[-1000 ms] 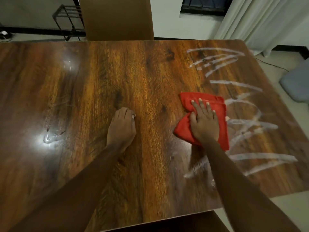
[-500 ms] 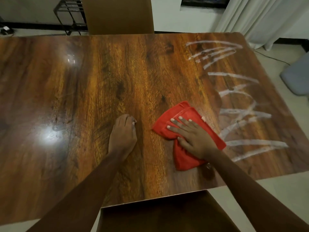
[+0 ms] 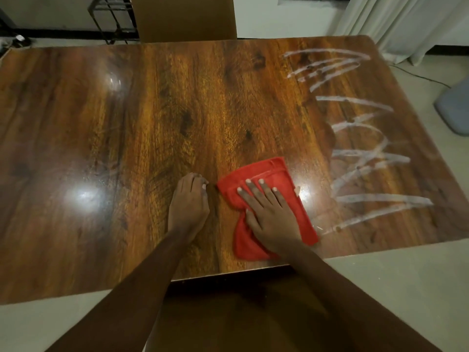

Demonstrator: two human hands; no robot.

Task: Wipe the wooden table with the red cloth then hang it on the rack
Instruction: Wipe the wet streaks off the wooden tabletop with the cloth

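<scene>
The red cloth (image 3: 275,174) lies crumpled on the wooden table (image 3: 127,128) near its front edge. My right hand (image 3: 269,214) presses flat on the cloth with its fingers straight and spread. Just left of the cloth, my left hand (image 3: 189,204) rests on the bare wood with its fingers curled under, holding nothing. White streaks (image 3: 355,148) cover the right part of the tabletop. A black wire rack (image 3: 111,19) stands on the floor beyond the table's far left corner.
A brown chair back (image 3: 185,16) stands at the table's far side, and another chair (image 3: 228,313) sits below the front edge between my arms. A white curtain (image 3: 406,24) hangs at the back right. A grey cushion (image 3: 454,105) lies on the floor at right.
My right hand has swept the cloth from the streaked right side leftward and toward the front edge, then turned it a little. The streaks nearest the front are gone. My left hand stayed put.
</scene>
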